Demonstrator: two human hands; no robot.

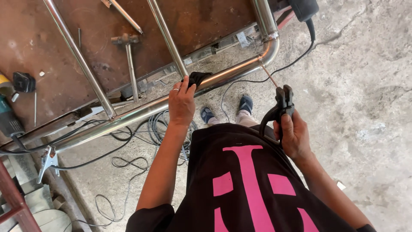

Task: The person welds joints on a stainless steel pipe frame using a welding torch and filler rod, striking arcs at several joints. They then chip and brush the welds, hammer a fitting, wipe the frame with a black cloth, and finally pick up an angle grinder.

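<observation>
- Left hand (182,105): fingers curled over a dark cloth (198,78), pressing it vs. the steel tube frame (141,112); ring on one finger. Grip narrow, closed on cloth + tube.
- Cloth sits at the fingertips, bunched on top of the tube, just where a cross tube (168,38) meets the long rail.
- Right hand (294,134): wrapped tight round the black electrode holder (281,106), thumb side up. Holder sticks out above the knuckles.
- Welding rod (270,76) clamped in the holder's tip, angled up + away from right hand; its far end touches or nearly touches the frame's curved corner (269,50) — can't tell which.
- Black cable (257,80) runs on the floor between the two hands, past the rod, up to a dark plug-like thing at the top edge.
- Beyond left hand: rusty brown steel worktable (98,47) w/ frame lying on it; a hammer (128,56) lies on the plate.
- Far left of left hand: green power tool (8,118), small black item (23,81).
- Below left hand, down-left: metal clamp (48,161) gripping the tube end; loose wire coils (128,165) on concrete.
- Between hands, lower: person's feet in blue sandals (227,109), black shirt w/ pink print.
</observation>
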